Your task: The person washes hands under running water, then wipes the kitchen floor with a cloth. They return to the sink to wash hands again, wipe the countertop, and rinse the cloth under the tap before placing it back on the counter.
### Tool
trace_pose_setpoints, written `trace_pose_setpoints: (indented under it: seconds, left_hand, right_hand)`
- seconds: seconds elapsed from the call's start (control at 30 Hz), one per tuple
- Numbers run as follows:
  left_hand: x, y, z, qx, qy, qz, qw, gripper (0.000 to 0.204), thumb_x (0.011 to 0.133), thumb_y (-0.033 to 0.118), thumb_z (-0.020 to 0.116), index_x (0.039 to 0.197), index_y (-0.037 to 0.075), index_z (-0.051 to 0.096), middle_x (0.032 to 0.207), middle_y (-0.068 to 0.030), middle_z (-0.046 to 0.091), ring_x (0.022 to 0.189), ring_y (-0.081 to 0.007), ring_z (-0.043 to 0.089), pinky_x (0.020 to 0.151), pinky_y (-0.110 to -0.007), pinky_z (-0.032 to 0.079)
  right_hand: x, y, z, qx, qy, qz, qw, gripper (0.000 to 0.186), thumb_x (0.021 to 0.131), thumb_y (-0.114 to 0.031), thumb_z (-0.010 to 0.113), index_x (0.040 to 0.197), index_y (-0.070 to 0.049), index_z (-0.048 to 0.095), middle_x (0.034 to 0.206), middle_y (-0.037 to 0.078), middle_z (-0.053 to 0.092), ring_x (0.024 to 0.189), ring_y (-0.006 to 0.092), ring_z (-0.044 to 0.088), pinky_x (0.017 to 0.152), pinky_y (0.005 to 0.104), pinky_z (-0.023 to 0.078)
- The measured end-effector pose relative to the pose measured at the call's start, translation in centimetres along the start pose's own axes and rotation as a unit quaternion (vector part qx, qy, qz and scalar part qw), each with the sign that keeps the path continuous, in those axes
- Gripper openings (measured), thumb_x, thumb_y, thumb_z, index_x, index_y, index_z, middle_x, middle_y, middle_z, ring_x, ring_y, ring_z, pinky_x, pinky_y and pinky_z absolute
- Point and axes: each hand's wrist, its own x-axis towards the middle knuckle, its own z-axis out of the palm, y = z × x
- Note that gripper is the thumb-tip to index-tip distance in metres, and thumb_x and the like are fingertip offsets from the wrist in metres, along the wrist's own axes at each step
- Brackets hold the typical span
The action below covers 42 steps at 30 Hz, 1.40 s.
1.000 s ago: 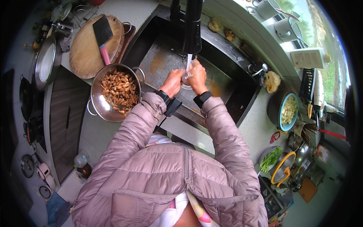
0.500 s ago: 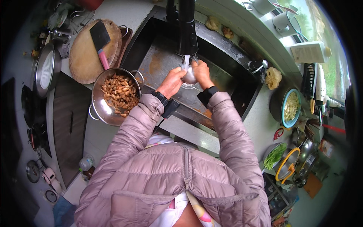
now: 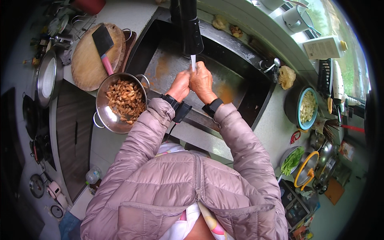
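In the dark sink (image 3: 170,52), my two hands are pressed together under the black faucet (image 3: 193,38). A stream of water (image 3: 193,63) runs down onto them. My left hand (image 3: 180,85) is curled closed, its knuckles against the right. My right hand (image 3: 203,82) is closed as well, fingers bent inward, wet on the back. Whatever lies between them is hidden by the fingers. To the left, a steel two-handled pot (image 3: 105,110) holds many brown cooked pieces (image 3: 125,100), perhaps meat.
Behind the pot are a round wooden chopping board (image 3: 82,60) and a cleaver (image 3: 103,39) with a pink handle. On the right counter stand a blue-rimmed bowl (image 3: 315,105) of pale chopped food, a bowl of greens (image 3: 292,160) and an orange-rimmed lid (image 3: 298,176).
A whitish, see-through thing was visible between my hands under the water; now they have closed together and it no longer shows. My right hand has moved left, against the left hand.
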Motion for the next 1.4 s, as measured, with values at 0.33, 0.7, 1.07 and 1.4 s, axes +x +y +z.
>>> trace_pose_setpoints:
  seconds: [0.33, 0.7, 1.07, 1.4]
  left_hand:
    - [-0.9, 2.6, 0.9, 0.04, -0.101, 0.001, 0.994, 0.024, 0.097, 0.008, 0.048, 0.116, -0.005, 0.057, 0.112, -0.0105, 0.064, 0.104, -0.019, 0.061, 0.094, -0.033, 0.046]
    - [-0.7, 2.8, -1.5, 0.093, -0.053, 0.028, 0.994, 0.027, 0.101, 0.02, 0.046, 0.116, 0.001, 0.057, 0.112, -0.0082, 0.061, 0.102, -0.0173, 0.059, 0.092, -0.037, 0.047]
    - [-3.2, 2.2, 1.1, 0.165, -0.061, -0.077, 0.981, 0.034, 0.097, 0.041, 0.056, 0.116, 0.013, 0.062, 0.11, 0.0036, 0.06, 0.099, -0.0088, 0.053, 0.089, -0.031, 0.038]
    - [-2.6, 2.1, -1.6, 0.163, -0.02, 0.076, 0.984, 0.032, 0.104, 0.028, 0.043, 0.115, 0.004, 0.062, 0.109, -0.0023, 0.065, 0.099, -0.0117, 0.058, 0.085, -0.032, 0.046]
  right_hand:
    - [3.0, 5.7, -4.6, 0.418, -0.29, 0.139, 0.849, 0.042, 0.077, -0.008, 0.057, 0.118, 0.003, 0.062, 0.112, 0.007, 0.063, 0.102, 0.0172, 0.057, 0.093, 0.0264, 0.042]
    - [4.0, 3.5, -6.8, 0.538, -0.221, 0.208, 0.786, 0.016, 0.092, -0.014, 0.055, 0.097, -0.001, 0.063, 0.091, 0.007, 0.065, 0.081, 0.0173, 0.06, 0.075, 0.0315, 0.048]
    - [3.3, 1.9, -6.4, 0.567, -0.234, 0.158, 0.774, 0.021, 0.095, -0.017, 0.049, 0.102, -0.002, 0.063, 0.094, 0.006, 0.061, 0.086, 0.0171, 0.057, 0.08, 0.0349, 0.047]
    - [5.5, 8.0, -6.1, 0.422, -0.111, 0.246, 0.866, 0.024, 0.091, -0.014, 0.055, 0.111, -0.001, 0.06, 0.102, 0.011, 0.064, 0.098, 0.0245, 0.061, 0.09, 0.0402, 0.049]
